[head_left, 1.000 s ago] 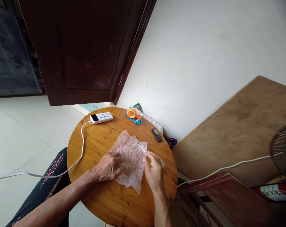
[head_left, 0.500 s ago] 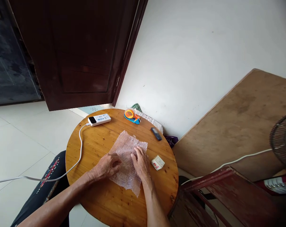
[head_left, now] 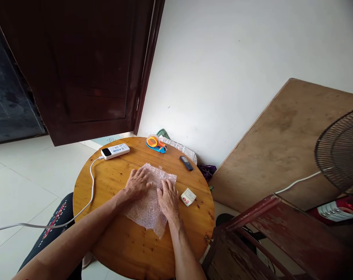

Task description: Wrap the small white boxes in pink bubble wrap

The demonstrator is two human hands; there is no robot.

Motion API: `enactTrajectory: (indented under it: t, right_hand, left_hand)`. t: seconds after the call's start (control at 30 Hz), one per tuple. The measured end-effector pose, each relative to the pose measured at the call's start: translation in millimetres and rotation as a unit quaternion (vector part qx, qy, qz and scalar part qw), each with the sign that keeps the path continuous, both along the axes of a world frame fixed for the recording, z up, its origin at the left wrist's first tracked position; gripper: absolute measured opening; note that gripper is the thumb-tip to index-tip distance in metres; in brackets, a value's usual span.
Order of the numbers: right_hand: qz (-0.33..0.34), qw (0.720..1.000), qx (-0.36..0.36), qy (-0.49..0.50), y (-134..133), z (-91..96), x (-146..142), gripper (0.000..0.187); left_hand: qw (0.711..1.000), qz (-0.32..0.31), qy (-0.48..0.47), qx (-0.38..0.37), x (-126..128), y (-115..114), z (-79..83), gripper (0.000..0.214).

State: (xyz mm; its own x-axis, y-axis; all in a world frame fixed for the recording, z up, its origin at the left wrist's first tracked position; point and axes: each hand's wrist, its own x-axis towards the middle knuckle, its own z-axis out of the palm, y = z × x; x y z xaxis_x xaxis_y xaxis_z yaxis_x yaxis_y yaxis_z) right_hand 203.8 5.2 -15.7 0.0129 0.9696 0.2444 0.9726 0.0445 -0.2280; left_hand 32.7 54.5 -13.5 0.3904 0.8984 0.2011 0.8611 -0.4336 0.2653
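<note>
A sheet of bubble wrap (head_left: pixel 149 208) lies flat on the round wooden table (head_left: pixel 124 241). My left hand (head_left: pixel 137 182) rests palm down on its upper left part, fingers stretched out. My right hand (head_left: pixel 168 197) lies flat on its right side, fingers apart, holding nothing. A small printed box (head_left: pixel 188 196) sits on the table just right of my right hand, not touched.
At the table's far side are a white power bank (head_left: pixel 115 150) with a white cable (head_left: pixel 89 194), an orange and blue tape dispenser (head_left: pixel 155 143) and a small dark object (head_left: pixel 186 163). A wooden board (head_left: pixel 281 147), a fan (head_left: pixel 341 149) and a red wooden frame (head_left: pixel 269 237) stand to the right.
My right hand left the small box on the table and came onto the bubble wrap. My left hand slid up the sheet. The view shifted right.
</note>
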Motion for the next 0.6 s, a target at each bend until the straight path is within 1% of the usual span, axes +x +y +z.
enactTrajectory:
  t: [0.07, 0.17, 0.23, 0.27, 0.33, 0.37, 0.43, 0.47, 0.5, 0.57, 0.6]
  right_hand:
    - [-0.016, 1.0, -0.004, 0.001, 1, 0.6, -1, 0.043]
    - [-0.021, 1.0, -0.004, 0.002, 3, 0.9, 2, 0.042]
    - [-0.013, 1.0, -0.002, 0.005, 4, 0.3, 6, 0.042]
    - [-0.006, 1.0, 0.0, 0.008, 5, -0.2, 8, 0.042]
    - [0.009, 1.0, 0.005, 0.014, 6, -1.8, 13, 0.042]
    - [0.014, 1.0, 0.006, 0.016, 6, -2.6, 14, 0.043]
    - [0.019, 1.0, 0.004, 0.016, 7, -3.9, 17, 0.044]
    - [0.021, 1.0, 0.002, 0.016, 7, -4.2, 17, 0.044]
    - [0.021, 1.0, 0.001, 0.015, 7, -4.2, 18, 0.045]
    - [0.024, 1.0, -0.002, 0.015, 7, -3.2, 17, 0.044]
    - [0.025, 1.0, -0.002, 0.015, 7, -2.5, 17, 0.043]
  left_hand:
    - [0.998, 0.066, 0.014, -0.001, -14, 5, -3.2, 0.052]
    - [0.993, 0.111, 0.034, -0.012, -25, 1, -0.6, 0.054]
    - [0.991, 0.13, 0.037, -0.015, -22, -11, 2.2, 0.055]
    - [0.992, 0.122, 0.035, -0.012, -18, -19, 3.1, 0.057]
    - [0.998, 0.06, 0.02, 0.031, -9, -39, 3.4, 0.058]
    - [0.999, 0.011, 0.013, 0.044, -6, -50, 3.0, 0.058]
    - [0.996, -0.081, 0.005, 0.023, -2, -73, 2.2, 0.061]
    - [0.995, -0.102, 0.0, 0.005, -2, -83, 2.2, 0.062]
    - [0.994, -0.108, -0.005, -0.012, -4, -93, 2.7, 0.063]
    - [0.994, -0.102, -0.019, -0.032, -8, -111, 5.4, 0.071]
    - [0.992, -0.12, -0.026, -0.039, -10, -121, 7.5, 0.074]
